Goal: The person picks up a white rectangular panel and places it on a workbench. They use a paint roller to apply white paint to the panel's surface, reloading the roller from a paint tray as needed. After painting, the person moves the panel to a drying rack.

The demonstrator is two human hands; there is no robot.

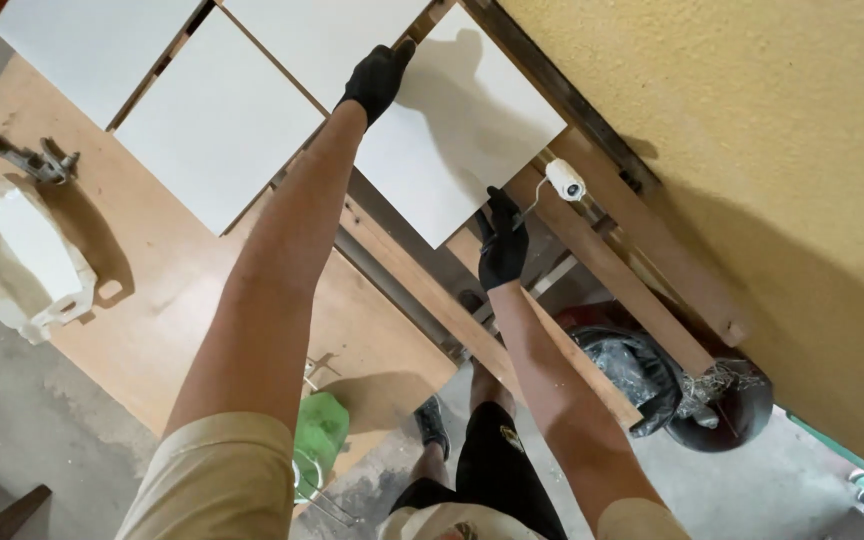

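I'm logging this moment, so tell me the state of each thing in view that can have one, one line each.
Left hand: gloved, gripping the far edge of the white panel.
Right hand: gloved, gripping the panel's near corner.
White panel: held flat over the wooden rails.
Small paint roller: lying on a rail.
Paint tray: resting on the board, white inside.
Bin: open, lined with a dark bag.

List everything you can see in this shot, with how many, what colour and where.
white panels: four, white, on the bench; nearest one held by both hands
workbench: one, brown board, left
paint roller: one, white, by the right hand
wooden battens: several, brown, along the wall
wall: yellow, right
paint tray: one, white, far left
clamp: one, metal, upper left
bin: one, black liner, below the battens
green container: one, under the bench
left hand: black glove, panel's top edge
right hand: black glove, panel's lower corner
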